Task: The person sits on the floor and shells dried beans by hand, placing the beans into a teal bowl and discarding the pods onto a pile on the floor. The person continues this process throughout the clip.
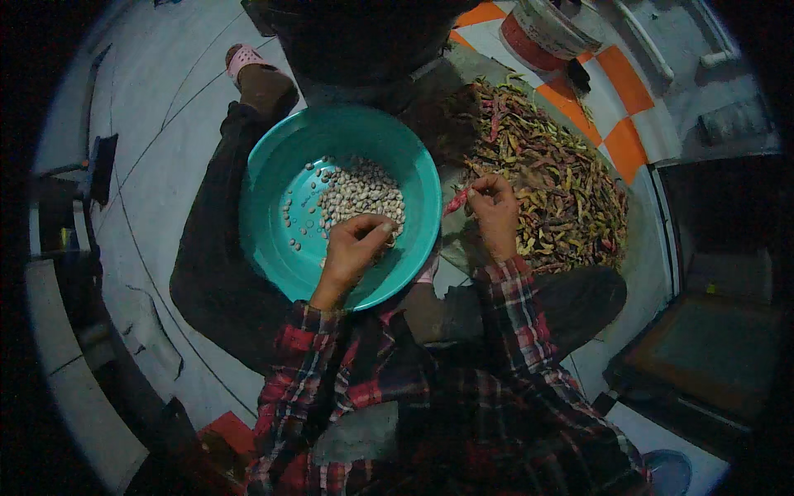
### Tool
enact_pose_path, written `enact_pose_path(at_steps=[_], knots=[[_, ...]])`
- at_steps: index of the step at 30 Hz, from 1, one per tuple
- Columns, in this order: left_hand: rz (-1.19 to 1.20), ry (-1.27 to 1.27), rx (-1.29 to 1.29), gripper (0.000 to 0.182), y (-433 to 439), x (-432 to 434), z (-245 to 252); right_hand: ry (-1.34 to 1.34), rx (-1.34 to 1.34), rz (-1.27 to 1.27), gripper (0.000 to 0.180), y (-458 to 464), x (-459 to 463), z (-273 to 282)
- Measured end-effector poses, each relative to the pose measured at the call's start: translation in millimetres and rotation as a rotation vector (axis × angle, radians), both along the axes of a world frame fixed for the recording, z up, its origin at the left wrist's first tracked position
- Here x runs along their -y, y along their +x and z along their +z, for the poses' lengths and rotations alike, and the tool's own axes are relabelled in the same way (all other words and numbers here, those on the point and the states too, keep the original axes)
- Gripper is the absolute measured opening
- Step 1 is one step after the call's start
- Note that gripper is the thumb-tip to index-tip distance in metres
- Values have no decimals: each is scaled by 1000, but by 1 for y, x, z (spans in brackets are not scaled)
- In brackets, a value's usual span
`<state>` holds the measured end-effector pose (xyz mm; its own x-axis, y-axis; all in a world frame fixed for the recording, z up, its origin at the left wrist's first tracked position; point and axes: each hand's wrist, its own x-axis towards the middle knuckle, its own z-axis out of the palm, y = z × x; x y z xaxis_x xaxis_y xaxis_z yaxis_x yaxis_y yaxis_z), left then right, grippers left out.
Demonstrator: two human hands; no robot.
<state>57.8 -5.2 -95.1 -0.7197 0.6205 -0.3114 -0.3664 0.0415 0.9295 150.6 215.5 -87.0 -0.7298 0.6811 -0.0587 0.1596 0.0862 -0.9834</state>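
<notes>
Pinched between the thumb and fingers of my right hand (496, 214) is a red speckled bean pod (456, 203), just off the right rim of a turquoise plastic basin (273, 263). Shelled speckled beans (363, 192) lie heaped in the basin, with a few scattered on its left side. My left hand (356, 251) is over the near part of the basin, thumb and fingertips drawn together; whether they hold a bean is hidden. A wide pile of yellow, brown and reddish bean pods (558, 186) spreads right of my right hand.
My bent legs flank the basin, the left leg (214, 248) along its outer side. A large dark container (366, 49) stands beyond it. A red and white bucket (546, 37) is at the upper right, on orange and white tiles. A dark low box-like object (695, 353) sits at right.
</notes>
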Motion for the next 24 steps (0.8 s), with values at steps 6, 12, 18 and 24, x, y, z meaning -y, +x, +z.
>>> enact_pose_path(at_steps=[6, 12, 18, 24], knots=[[19, 105, -79, 14, 11, -9, 13, -353, -173, 335, 21, -17, 58, 30], [61, 282, 53, 8, 7, -3, 12, -517, -167, 321, 19, -21, 83, 22], [37, 78, -285, 13, 2, 1, 9, -526, -20, 337, 11, -19, 82, 23], [-98, 90, -126, 15, 1, 1, 10, -548, 11, 377, 11, -15, 81, 19]])
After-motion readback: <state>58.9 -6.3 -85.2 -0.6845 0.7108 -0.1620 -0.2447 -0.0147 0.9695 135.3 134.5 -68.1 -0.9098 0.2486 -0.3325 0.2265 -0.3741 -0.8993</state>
